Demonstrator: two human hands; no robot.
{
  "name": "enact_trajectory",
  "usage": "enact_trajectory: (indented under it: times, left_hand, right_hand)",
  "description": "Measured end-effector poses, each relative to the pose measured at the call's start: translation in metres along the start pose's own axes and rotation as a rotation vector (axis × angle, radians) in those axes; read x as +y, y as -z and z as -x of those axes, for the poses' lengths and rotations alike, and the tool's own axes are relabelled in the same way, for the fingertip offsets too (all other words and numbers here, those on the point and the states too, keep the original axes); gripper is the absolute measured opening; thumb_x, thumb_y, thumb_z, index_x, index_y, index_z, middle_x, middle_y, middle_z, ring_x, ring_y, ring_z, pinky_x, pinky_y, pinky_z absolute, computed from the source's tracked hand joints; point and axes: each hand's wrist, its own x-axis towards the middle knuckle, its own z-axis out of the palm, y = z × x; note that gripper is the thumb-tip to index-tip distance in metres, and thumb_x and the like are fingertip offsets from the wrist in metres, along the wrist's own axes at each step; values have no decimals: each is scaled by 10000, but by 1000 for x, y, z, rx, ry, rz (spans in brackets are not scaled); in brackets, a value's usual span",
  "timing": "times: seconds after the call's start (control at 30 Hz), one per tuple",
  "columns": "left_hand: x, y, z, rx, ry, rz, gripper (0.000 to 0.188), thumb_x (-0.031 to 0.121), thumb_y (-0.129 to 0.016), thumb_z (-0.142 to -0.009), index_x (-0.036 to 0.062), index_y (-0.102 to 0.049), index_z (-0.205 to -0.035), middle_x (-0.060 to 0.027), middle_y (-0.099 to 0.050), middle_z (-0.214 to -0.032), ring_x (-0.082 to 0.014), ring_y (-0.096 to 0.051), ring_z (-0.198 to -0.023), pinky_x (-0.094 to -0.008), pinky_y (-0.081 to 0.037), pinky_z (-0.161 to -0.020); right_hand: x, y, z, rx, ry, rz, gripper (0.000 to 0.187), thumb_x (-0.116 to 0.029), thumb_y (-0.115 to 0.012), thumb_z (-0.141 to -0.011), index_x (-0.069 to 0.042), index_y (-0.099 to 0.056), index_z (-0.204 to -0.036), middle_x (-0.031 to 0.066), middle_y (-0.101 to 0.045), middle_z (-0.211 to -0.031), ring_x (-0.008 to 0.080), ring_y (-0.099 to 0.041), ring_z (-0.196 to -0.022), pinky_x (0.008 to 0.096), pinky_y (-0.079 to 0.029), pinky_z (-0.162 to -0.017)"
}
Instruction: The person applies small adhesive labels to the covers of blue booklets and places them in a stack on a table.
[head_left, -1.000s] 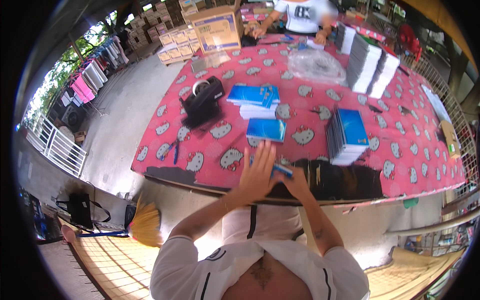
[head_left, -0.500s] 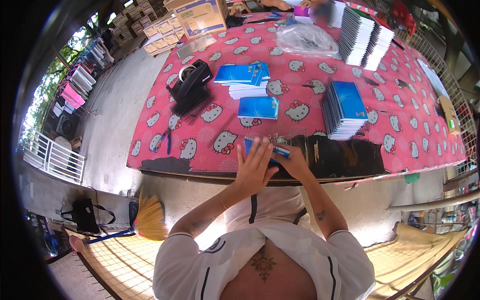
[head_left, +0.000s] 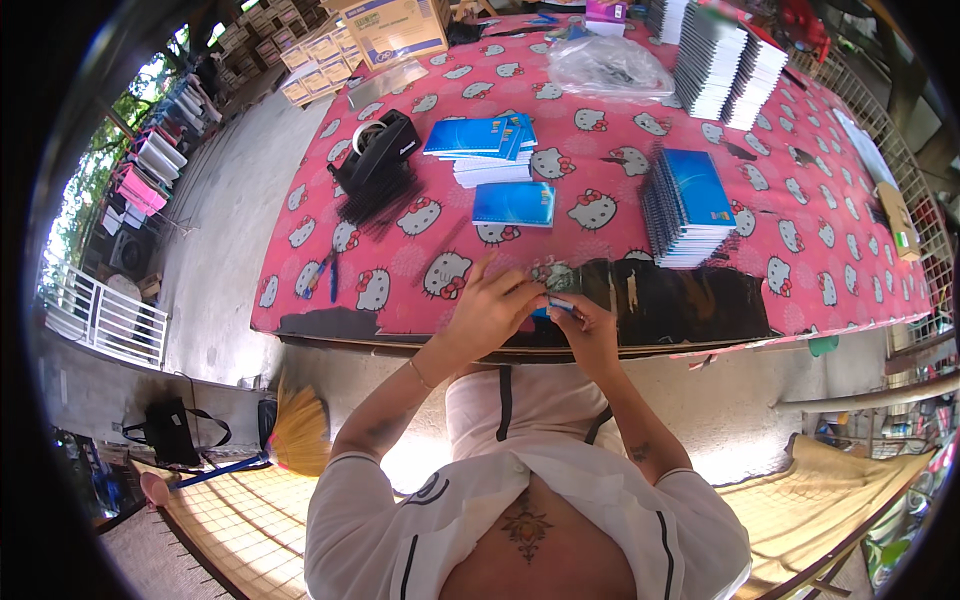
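Note:
At the table's near edge, both hands are on a small blue-covered notebook point(head_left: 562, 303), mostly hidden by my fingers. My left hand point(head_left: 497, 305) has thumb and fingers pinched together at the notebook's left end. Whether they grip the notebook itself or a thin binding wire is too small to see. My right hand point(head_left: 588, 325) is closed around the right end. Beyond them lies a blue notebook point(head_left: 513, 204), and behind it a loose stack of blue notebooks point(head_left: 478, 140). To the right stands a tall pile of wire-bound blue notebooks point(head_left: 692, 205).
Left of the stack, a black tape dispenser point(head_left: 378, 150) sits beside dark binding coils point(head_left: 380, 200). Blue-handled pliers point(head_left: 328, 275) lie near the left edge. Farther back are a clear plastic bag point(head_left: 610, 68), tall notebook piles point(head_left: 712, 70) and a cardboard box point(head_left: 395, 28).
My left hand has gone from lying flat with stretched fingers over the notebook to pinching at its left end. My right hand still holds the other end. The view has shifted slightly.

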Motion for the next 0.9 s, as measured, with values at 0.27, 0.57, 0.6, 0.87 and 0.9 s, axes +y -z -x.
enact_trajectory:
  times: [0.27,0.57,0.6,0.87,0.9]
  left_hand:
    - [4,-12,1,89,59,-36,197,195,-739,-851,103,-671,-1012,-18,-641,-896,-233,-645,-860,-531,-367,-1070]
    - [28,-31,15,-146,158,-145,735,428,-636,-907,24,-403,-1476,-179,-295,-1597,-369,-219,-1508,-682,-157,-1144]
    - [33,-40,30,-136,174,-118,773,445,-623,-912,8,-363,-1494,-190,-265,-1609,-376,-207,-1512,-683,-150,-1144]
    - [38,-35,22,-71,184,-57,737,404,-578,-950,-6,-339,-1514,-186,-259,-1618,-370,-223,-1507,-684,-125,-1143]
    - [38,-36,27,-66,187,-30,698,379,-576,-956,4,-363,-1505,-173,-287,-1610,-357,-246,-1502,-682,-128,-1143]
  right_hand:
    - [7,-5,-3,31,77,-9,227,-67,-694,-927,1,-712,-1143,5,-638,-763,43,-448,-648,220,-395,-563]
    - [10,-1,0,54,2,10,296,-104,-704,-928,9,-686,-1201,23,-659,-802,51,-494,-684,227,-430,-604]
    - [14,2,0,65,-7,20,306,-104,-703,-929,12,-681,-1211,23,-660,-805,51,-500,-686,224,-434,-613]
    - [-2,-5,-2,13,80,35,229,-57,-663,-952,33,-677,-1162,19,-655,-841,41,-538,-725,215,-449,-637]
    - [-3,-3,-2,-6,12,-8,214,-55,-659,-955,35,-679,-1148,19,-652,-848,41,-544,-732,216,-451,-639]
